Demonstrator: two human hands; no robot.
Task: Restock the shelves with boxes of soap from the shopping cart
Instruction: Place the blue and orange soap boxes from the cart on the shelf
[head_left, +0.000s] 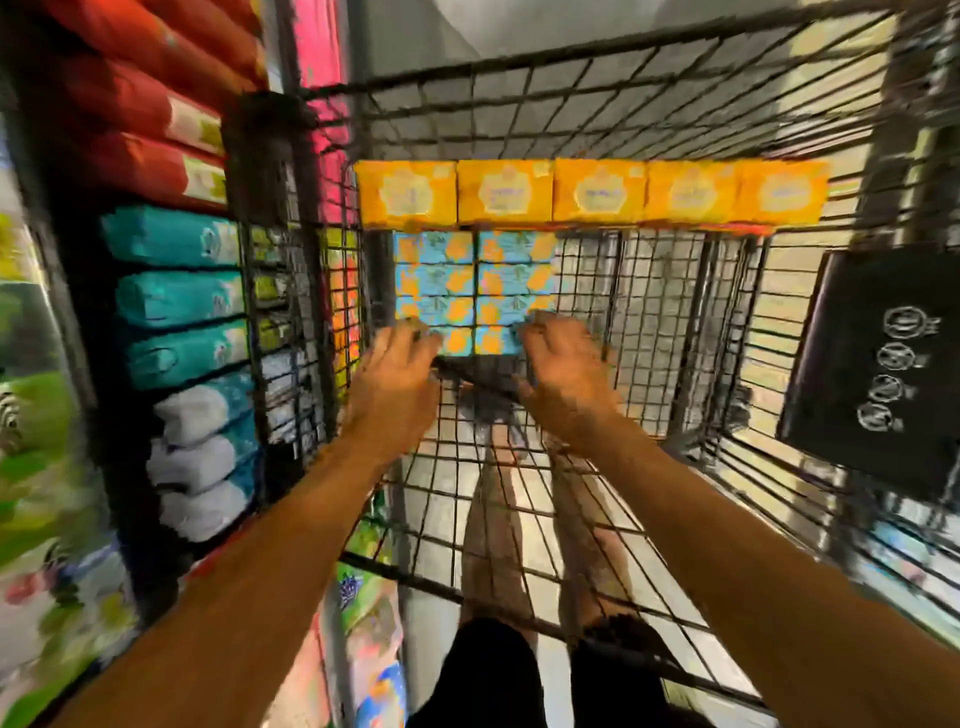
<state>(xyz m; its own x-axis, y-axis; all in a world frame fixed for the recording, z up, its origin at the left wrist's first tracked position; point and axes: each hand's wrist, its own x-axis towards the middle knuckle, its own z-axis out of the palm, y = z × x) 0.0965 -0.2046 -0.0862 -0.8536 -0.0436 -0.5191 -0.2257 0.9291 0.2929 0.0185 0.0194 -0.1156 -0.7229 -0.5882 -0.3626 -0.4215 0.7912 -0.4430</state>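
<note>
- Inside the shopping cart (660, 312), blue soap boxes (475, 278) sit in two columns by yellow soap boxes (589, 192).
- Left hand (400, 366) and right hand (566, 371) flank the nearest blue row, fingers curled; grip I cannot tell.

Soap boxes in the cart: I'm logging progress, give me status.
Left hand, right hand at nearest blue boxes, grip blurred. Yellow boxes untouched behind. Nothing blocking.

Your shopping cart (698, 312) is dark metal wire, rather matt. Inside it the blue soap boxes (475, 291) and yellow boxes (587, 192) look like smooth printed cardboard. Left of the cart, the packs (176, 296) have soft, slightly glossy plastic wrap.
</note>
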